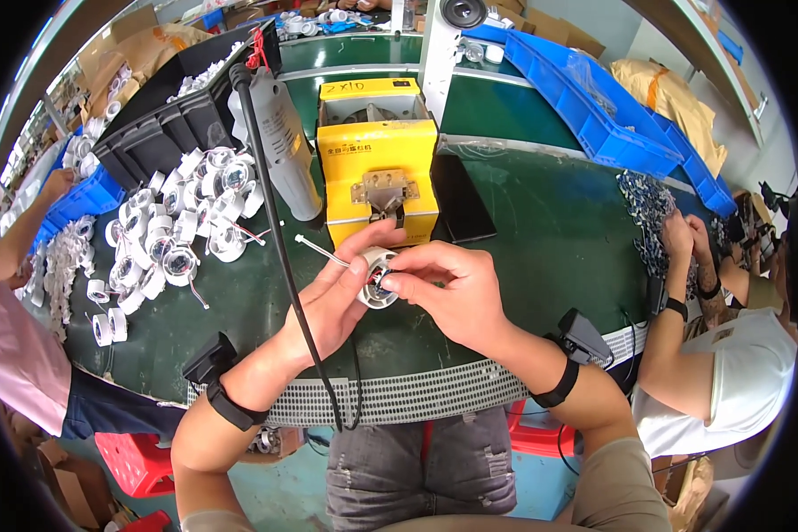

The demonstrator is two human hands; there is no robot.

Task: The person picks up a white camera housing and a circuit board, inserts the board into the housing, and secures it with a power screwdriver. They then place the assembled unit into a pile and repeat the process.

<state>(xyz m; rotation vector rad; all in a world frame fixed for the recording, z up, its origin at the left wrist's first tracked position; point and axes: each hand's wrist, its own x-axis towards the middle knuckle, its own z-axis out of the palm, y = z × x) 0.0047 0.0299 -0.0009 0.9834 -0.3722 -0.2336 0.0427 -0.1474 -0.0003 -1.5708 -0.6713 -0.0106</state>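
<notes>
Your left hand [332,297] is cupping a white housing [377,282], fingers curled around it. Your right hand [452,288] is pinching its wires [383,280]. A yellow machine [377,168] is standing just beyond both hands.

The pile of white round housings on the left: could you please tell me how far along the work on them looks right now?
Done: nothing here shows as a finished lot. In hand: the left hand cradles one white round housing with a thin wire sticking out, while the right hand pinches at its red and black wires in front of the yellow machine. Left: a large pile of housings lies on the green table, and whether those have been worked is unclear.
</notes>
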